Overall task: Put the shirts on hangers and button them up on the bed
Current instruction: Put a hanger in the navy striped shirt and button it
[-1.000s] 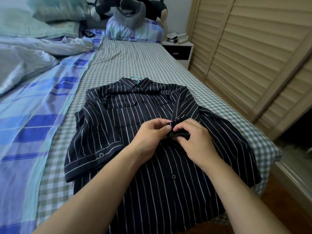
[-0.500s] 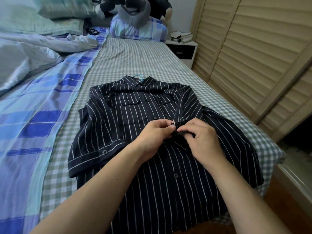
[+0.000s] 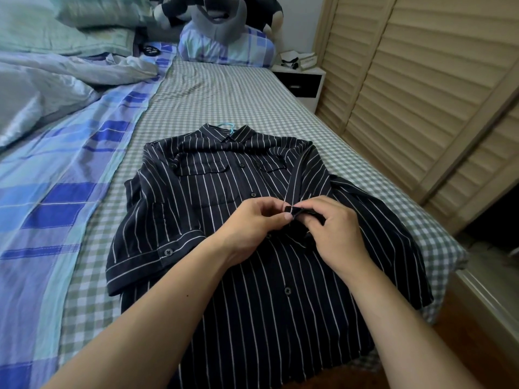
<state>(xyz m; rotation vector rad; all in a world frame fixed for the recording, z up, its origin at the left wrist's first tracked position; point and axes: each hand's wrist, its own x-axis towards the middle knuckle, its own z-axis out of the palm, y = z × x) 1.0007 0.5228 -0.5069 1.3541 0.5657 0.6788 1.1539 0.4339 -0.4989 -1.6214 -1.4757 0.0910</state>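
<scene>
Both hands pinch the placket of the striped shirt point(image 3: 252, 248) lying flat beneath them, left hand point(image 3: 254, 226) touching right hand point(image 3: 331, 231), and the button could slip back out if either pinch loosens too soon.

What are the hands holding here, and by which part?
Both hands hold the striped shirt at its front placket, mid-chest: the left hand and the right hand pinch the fabric edge between thumb and fingers.
</scene>
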